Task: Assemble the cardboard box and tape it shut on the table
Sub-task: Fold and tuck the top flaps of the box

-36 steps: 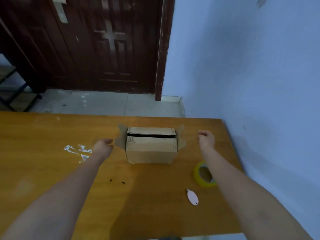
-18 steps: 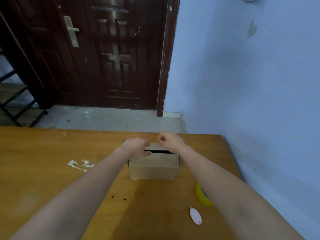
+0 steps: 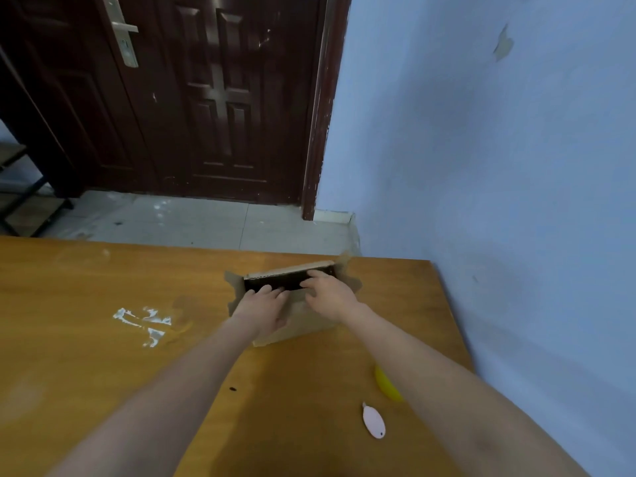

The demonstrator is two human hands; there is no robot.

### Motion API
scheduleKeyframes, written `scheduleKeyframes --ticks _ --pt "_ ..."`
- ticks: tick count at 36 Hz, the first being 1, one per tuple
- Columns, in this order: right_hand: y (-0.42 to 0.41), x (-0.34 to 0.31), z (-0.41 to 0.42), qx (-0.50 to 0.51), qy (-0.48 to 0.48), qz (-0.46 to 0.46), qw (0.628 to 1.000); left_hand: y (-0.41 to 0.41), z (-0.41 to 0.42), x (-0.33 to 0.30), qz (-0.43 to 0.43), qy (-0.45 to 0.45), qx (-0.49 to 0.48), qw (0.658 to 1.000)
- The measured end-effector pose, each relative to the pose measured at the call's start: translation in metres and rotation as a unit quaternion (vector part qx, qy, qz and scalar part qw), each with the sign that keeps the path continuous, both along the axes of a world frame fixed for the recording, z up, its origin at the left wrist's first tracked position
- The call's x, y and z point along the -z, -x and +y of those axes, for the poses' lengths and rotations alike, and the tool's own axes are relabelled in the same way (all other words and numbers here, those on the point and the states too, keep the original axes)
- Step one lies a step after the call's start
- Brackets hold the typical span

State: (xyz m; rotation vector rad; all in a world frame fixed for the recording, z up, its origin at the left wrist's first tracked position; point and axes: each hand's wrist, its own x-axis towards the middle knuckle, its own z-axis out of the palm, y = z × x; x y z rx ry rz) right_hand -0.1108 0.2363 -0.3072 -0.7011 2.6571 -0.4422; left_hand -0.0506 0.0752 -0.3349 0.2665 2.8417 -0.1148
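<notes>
Both hands (image 3: 265, 309) (image 3: 332, 294) press the cardboard box (image 3: 303, 321) flap down.

The cardboard box (image 3: 303, 321) was plain tan, dark inside its gap. The table (image 3: 86, 339) was orange-brown wood grain with white smears (image 3: 144, 321). The tape roll (image 3: 387, 385) was yellow, a small oval tool (image 3: 373, 421) pale pink, the door (image 3: 213, 98) dark reddish-brown, the wall (image 3: 499, 166) pale blue.
</notes>
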Motion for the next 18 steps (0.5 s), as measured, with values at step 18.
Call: scheduleKeyframes --ticks 18 --pt "0.035 0.01 -0.015 -0.006 -0.072 0.02 0.997 -0.011 0.018 -0.018 0.095 0.015 0.118 0.988"
